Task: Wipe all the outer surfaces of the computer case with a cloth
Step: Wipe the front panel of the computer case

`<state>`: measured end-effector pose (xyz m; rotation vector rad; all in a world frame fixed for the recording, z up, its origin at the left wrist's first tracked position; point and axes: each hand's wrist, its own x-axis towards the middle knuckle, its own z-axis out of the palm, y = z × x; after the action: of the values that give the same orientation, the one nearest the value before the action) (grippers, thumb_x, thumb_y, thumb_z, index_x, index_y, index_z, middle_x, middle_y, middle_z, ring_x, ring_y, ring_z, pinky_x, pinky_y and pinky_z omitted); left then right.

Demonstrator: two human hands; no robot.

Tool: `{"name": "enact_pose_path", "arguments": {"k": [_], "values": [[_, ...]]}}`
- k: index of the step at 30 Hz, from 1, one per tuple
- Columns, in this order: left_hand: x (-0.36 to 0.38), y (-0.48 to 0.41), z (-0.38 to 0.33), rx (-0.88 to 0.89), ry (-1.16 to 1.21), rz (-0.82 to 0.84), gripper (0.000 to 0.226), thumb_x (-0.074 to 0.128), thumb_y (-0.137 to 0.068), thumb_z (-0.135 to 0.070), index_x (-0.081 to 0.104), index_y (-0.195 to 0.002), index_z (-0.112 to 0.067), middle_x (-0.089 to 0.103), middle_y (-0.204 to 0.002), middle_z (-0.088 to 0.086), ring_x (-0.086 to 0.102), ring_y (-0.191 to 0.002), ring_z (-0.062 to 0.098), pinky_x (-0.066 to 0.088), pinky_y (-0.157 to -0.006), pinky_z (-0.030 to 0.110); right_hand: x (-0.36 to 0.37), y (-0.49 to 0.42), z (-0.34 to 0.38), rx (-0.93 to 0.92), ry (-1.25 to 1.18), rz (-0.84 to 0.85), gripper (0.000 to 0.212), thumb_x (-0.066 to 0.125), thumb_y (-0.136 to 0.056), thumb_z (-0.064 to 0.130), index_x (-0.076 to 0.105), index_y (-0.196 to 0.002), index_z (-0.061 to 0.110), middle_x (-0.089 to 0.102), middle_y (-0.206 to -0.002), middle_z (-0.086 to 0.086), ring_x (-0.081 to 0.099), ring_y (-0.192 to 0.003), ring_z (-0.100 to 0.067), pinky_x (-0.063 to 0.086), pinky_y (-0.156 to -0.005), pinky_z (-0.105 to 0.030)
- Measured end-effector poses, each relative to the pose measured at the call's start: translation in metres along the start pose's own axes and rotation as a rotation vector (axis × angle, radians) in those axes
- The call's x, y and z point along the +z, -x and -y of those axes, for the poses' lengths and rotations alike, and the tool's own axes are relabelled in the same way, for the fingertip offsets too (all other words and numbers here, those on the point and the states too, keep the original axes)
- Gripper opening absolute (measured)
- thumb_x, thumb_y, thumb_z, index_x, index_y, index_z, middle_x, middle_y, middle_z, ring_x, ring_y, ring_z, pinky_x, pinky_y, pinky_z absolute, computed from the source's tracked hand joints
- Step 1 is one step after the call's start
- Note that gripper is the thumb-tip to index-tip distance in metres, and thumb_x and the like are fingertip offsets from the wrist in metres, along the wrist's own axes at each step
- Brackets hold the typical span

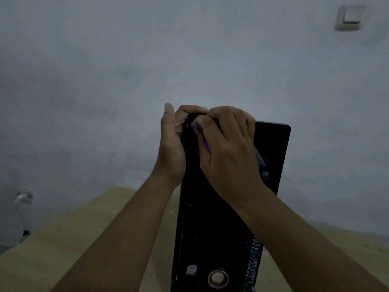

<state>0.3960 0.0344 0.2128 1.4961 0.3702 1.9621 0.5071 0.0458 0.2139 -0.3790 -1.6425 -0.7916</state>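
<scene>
We have the computer case [210, 228] standing tall and narrow on the desk [80, 239], seen from above, and both our hands meet at its far upper-left corner. Our left hand [171, 144] curls its fingers round that corner with the thumb pointing up. Our right hand [227, 148] is bunched on the cloth [206, 146], of which only a purple sliver and some grey edges show beneath the fingers.

The main risk, as we judge it, is tipping. The case is upright, both hands work at its highest and farthest point, and a hard push there could rock it toward the wall [126, 70] or off its base. If the left hand loosens, nothing else steadies it. The cloth is bunched small, so a stroke may cover little and leave patches. It could also snag on the mesh strip [255, 258] or the round fitting [217, 278] on the near part of the top face. The light is dim and the panels are black, so we may miss dust.

A light switch [349, 16] sits high on the wall to the right. A socket [23, 196] with a cable hangs low on the left, well apart from the case. Our own forearms cover much of the top face, and the sides and far face are hidden from us.
</scene>
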Motion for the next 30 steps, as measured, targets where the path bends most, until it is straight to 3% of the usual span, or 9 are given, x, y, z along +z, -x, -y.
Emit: {"name": "enact_pose_path", "arguments": {"k": [5,9,11,17,23,25,30], "values": [[0.001,0.001,-0.001,-0.004,-0.049,-0.025,0.074,0.006,-0.106,-0.047,0.051,-0.124,0.008,0.065,-0.094,0.012,0.064,-0.093,0.019,0.053,-0.087,0.029,-0.006,0.008,-0.007,-0.13,0.033,0.084,0.015,0.061,-0.093,0.014,0.069,-0.1,0.003,0.063,-0.101,-0.014,0.051,-0.102,-0.027,0.037,-0.091,-0.039],[0.0,0.001,0.001,0.01,-0.034,-0.001,0.076,0.006,-0.106,-0.048,0.049,-0.126,0.011,0.055,-0.111,0.022,0.057,-0.108,0.03,0.048,-0.1,0.04,-0.001,0.002,-0.002,-0.053,0.089,0.016,0.013,0.06,-0.095,0.013,0.069,-0.1,0.004,0.063,-0.1,-0.013,0.052,-0.1,-0.027,0.039,-0.091,-0.04],[-0.002,0.001,0.001,0.007,-0.049,-0.018,0.077,0.006,-0.106,-0.048,0.051,-0.125,0.011,0.057,-0.106,0.02,0.058,-0.104,0.028,0.049,-0.097,0.039,0.002,0.009,0.003,-0.044,0.097,0.01,0.013,0.061,-0.094,0.012,0.069,-0.102,0.005,0.063,-0.101,-0.014,0.051,-0.102,-0.027,0.039,-0.09,-0.04],[-0.005,-0.001,0.001,0.015,-0.13,-0.036,0.073,0.011,-0.101,-0.055,0.058,-0.116,-0.001,0.06,-0.107,0.018,0.06,-0.102,0.028,0.047,-0.097,0.044,-0.008,0.027,-0.013,-0.265,0.073,0.174,0.016,0.065,-0.093,0.018,0.07,-0.105,0.007,0.064,-0.105,-0.011,0.054,-0.106,-0.026,0.037,-0.094,-0.04],[-0.004,-0.002,0.004,0.029,-0.059,-0.017,0.071,0.007,-0.106,-0.049,0.055,-0.118,0.002,0.06,-0.115,0.015,0.062,-0.106,0.022,0.051,-0.097,0.033,0.002,0.02,0.005,0.065,0.03,-0.028,0.017,0.059,-0.099,0.016,0.069,-0.105,0.004,0.063,-0.104,-0.014,0.055,-0.102,-0.029,0.043,-0.088,-0.043],[-0.006,-0.002,0.002,0.034,-0.112,-0.02,0.073,0.006,-0.105,-0.05,0.059,-0.114,0.0,0.062,-0.118,0.01,0.062,-0.109,0.02,0.05,-0.1,0.032,0.004,0.03,0.006,-0.03,0.027,0.018,0.017,0.061,-0.097,0.014,0.07,-0.107,0.003,0.064,-0.106,-0.015,0.053,-0.106,-0.028,0.043,-0.089,-0.042],[-0.009,-0.002,-0.003,0.041,-0.185,-0.011,0.074,0.008,-0.101,-0.054,0.065,-0.111,-0.008,0.066,-0.12,0.005,0.063,-0.115,0.019,0.048,-0.104,0.034,-0.01,0.042,-0.015,-0.472,-0.033,0.289,0.017,0.058,-0.1,0.016,0.072,-0.107,0.009,0.066,-0.111,-0.01,0.059,-0.11,-0.027,0.038,-0.1,-0.04]]}}
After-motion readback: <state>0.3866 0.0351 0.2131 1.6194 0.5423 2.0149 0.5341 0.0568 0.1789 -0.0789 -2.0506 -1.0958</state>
